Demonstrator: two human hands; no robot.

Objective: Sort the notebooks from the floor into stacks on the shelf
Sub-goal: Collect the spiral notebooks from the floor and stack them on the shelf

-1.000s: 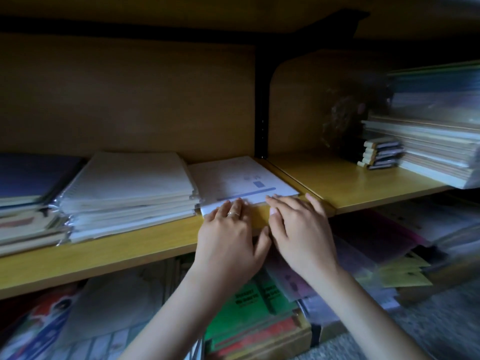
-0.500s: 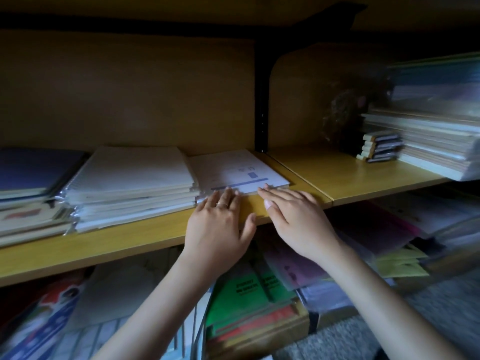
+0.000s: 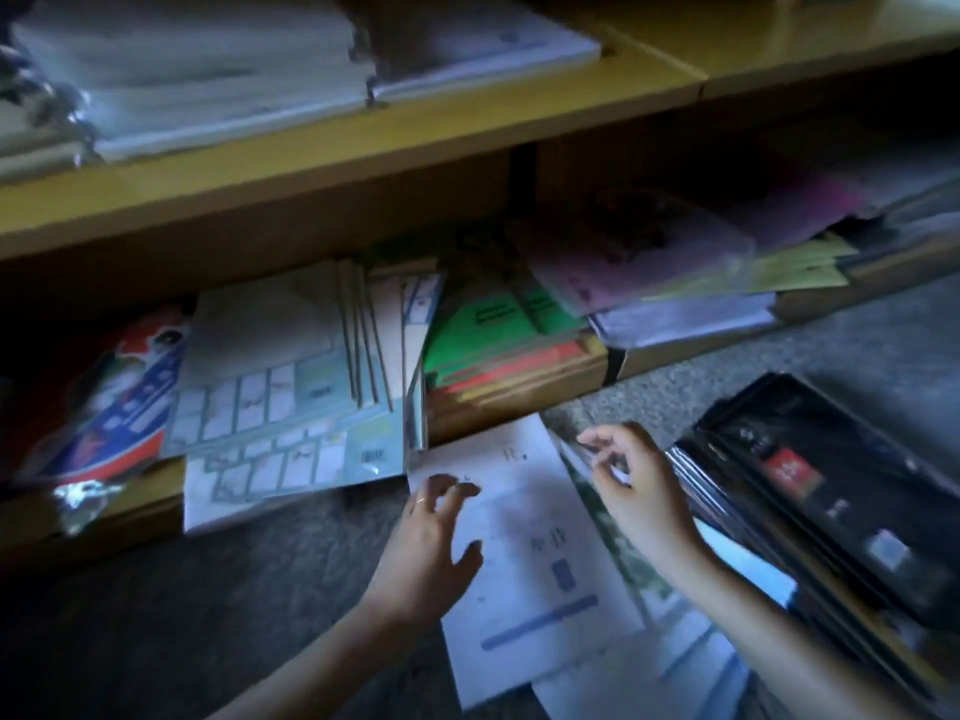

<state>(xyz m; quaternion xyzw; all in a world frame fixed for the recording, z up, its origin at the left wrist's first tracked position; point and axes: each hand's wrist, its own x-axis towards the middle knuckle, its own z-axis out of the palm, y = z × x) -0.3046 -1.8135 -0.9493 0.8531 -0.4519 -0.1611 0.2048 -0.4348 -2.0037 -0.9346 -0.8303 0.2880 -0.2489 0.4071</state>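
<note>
The white notebook (image 3: 530,543), with a blue bar across its cover, lies flat on the grey carpet (image 3: 208,615), its far corner touching the front edge of the bottom shelf (image 3: 519,402). The left hand (image 3: 426,543) rests on the notebook's left edge, fingers spread apart and a ring on one of them. The right hand (image 3: 634,485) hovers at the notebook's right edge with fingers curled. It may be pinching a glossy wrapper there, but the blur does not let me tell. At least one more white sheet or book (image 3: 649,683) pokes out from under the notebook's near end. Just right of the hands lies one stack of black-covered books (image 3: 831,491) on the carpet. The bottom shelf holds a pile of green books (image 3: 483,324), pale grid-printed books (image 3: 291,402) to their left, and purple folders (image 3: 649,262) to their right. On the upper shelf (image 3: 311,148) two white stacks sit side by side: a taller one (image 3: 208,70) and a thin one (image 3: 483,49).
</note>
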